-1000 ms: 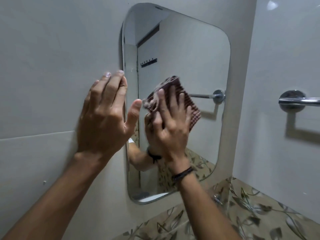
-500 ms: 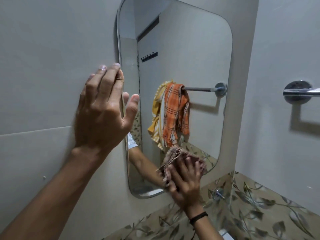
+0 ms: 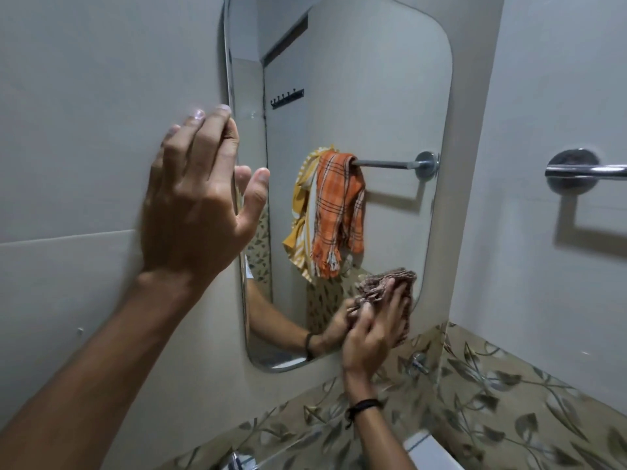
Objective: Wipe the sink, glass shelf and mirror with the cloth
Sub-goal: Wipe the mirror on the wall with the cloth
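A tall mirror with rounded corners hangs on the grey tiled wall. My right hand presses a bunched brown checked cloth against the mirror's lower right corner, fingers spread over the cloth. My left hand lies flat on the wall at the mirror's left edge, fingers straight, thumb over the glass. The sink is mostly hidden; a white corner shows at the bottom edge. The glass shelf cannot be made out.
A chrome towel bar sticks out from the right wall. The mirror reflects an orange checked towel and a yellow one on that bar. Leaf-patterned tiles run below the mirror, with a small chrome fitting.
My right hand took the cloth from the mirror's middle down to its lower part, then across to the lower right corner. My left hand stayed at the mirror's left edge.
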Tool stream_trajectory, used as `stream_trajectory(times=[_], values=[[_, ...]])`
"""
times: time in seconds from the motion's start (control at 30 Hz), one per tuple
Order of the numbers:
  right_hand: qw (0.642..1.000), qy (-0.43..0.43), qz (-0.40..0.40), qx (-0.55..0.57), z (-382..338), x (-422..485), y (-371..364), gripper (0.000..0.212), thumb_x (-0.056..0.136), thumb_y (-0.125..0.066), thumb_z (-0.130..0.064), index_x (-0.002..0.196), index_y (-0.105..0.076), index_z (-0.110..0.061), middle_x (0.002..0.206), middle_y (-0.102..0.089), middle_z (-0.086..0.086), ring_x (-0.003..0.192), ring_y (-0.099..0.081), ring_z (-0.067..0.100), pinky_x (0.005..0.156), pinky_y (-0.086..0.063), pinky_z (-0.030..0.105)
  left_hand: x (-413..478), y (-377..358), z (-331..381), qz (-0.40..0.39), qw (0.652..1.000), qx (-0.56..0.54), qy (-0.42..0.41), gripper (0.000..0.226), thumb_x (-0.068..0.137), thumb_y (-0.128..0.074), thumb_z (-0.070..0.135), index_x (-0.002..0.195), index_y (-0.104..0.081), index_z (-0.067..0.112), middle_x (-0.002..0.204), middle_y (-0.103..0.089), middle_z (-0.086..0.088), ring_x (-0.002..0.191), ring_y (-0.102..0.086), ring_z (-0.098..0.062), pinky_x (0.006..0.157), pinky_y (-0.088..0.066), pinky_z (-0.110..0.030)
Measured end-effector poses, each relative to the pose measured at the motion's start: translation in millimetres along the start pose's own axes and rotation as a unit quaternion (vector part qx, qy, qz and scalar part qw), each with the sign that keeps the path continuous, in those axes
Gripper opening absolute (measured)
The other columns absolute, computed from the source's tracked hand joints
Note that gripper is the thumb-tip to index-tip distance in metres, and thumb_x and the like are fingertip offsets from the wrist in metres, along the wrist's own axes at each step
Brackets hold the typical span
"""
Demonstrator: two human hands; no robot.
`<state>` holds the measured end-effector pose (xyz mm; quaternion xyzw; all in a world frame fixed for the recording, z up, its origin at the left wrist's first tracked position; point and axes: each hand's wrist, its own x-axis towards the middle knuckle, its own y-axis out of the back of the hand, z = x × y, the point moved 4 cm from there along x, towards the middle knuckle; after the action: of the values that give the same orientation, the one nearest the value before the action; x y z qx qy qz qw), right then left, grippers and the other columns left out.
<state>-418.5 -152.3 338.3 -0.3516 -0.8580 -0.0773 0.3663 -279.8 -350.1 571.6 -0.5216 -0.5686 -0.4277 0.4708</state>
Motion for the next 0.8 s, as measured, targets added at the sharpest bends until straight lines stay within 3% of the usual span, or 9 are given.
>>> stream_trajectory(times=[0.1,0.2,0.37,0.53,0.63,0.73,0.8], values=[[0.990,0.117,-0.077,-0.019,-47,-61,-16,0.053,0.105,-0.028,-0.042,0.157,-0.025,-0.035,0.167,-0.021,0.000,0.154,-0.019,0.029,0.123,-0.013,0.054,-1,0,0,-0.003,1.000,0.003,-0.002,0.056,0.107,-0.041,0.041,0.142,-0.053,-0.001,0.154,-0.047,-0.013,0.140,-0.041,-0.036,0.122,-0.027,-0.045],[0.968,0.206,-0.138,-0.030,-69,-113,-23,0.050,0.108,-0.031,-0.035,0.157,-0.029,-0.031,0.165,-0.025,0.003,0.152,-0.023,0.033,0.124,-0.012,0.052,0,-1,-1,-0.006,1.000,0.001,0.001,0.056,0.107,-0.041,0.041,0.142,-0.053,-0.001,0.154,-0.046,-0.013,0.140,-0.040,-0.036,0.122,-0.027,-0.044],[0.926,0.328,-0.182,-0.046,-56,-135,-6,0.056,0.103,-0.042,-0.014,0.156,-0.033,-0.033,0.164,-0.029,-0.004,0.148,-0.034,0.027,0.119,-0.027,0.055,0,1,0,-0.003,1.000,-0.004,0.000,0.056,0.107,-0.040,0.041,0.143,-0.053,-0.001,0.154,-0.046,-0.013,0.140,-0.040,-0.034,0.123,-0.027,-0.043],[0.900,0.355,-0.252,0.003,-56,-114,24,0.055,0.098,-0.046,0.007,0.143,-0.055,-0.022,0.155,-0.046,0.002,0.143,-0.043,0.024,0.112,-0.039,0.054,0,2,0,-0.017,1.000,-0.016,0.001,0.058,0.107,-0.039,0.042,0.146,-0.049,0.000,0.156,-0.044,-0.012,0.142,-0.039,-0.034,0.123,-0.025,-0.042],[0.912,0.315,-0.258,0.045,-59,-91,44,0.054,0.091,-0.057,0.015,0.138,-0.060,-0.012,0.147,-0.054,0.008,0.137,-0.050,0.024,0.107,-0.046,0.049,0,4,-1,-0.024,0.999,-0.032,0.003,0.060,0.106,-0.039,0.043,0.147,-0.048,0.000,0.157,-0.042,-0.012,0.143,-0.038,-0.035,0.124,-0.023,-0.042],[0.950,0.178,-0.242,0.088,-68,-69,61,0.054,0.090,-0.054,0.017,0.136,-0.060,-0.008,0.141,-0.058,0.005,0.133,-0.054,0.019,0.110,-0.045,0.039,0,7,-2,-0.045,0.997,-0.055,0.004,0.062,0.106,-0.040,0.044,0.149,-0.044,0.000,0.159,-0.040,-0.013,0.145,-0.036,-0.035,0.125,-0.020,-0.040],[0.971,0.064,-0.207,0.105,-74,-55,72,0.043,0.096,-0.052,0.010,0.134,-0.062,-0.009,0.134,-0.060,0.003,0.128,-0.055,0.010,0.109,-0.042,0.026,2,10,-2,-0.058,0.994,-0.088,0.010,0.063,0.105,-0.042,0.044,0.151,-0.043,0.000,0.160,-0.038,-0.013,0.145,-0.035,-0.035,0.125,-0.020,-0.040]])
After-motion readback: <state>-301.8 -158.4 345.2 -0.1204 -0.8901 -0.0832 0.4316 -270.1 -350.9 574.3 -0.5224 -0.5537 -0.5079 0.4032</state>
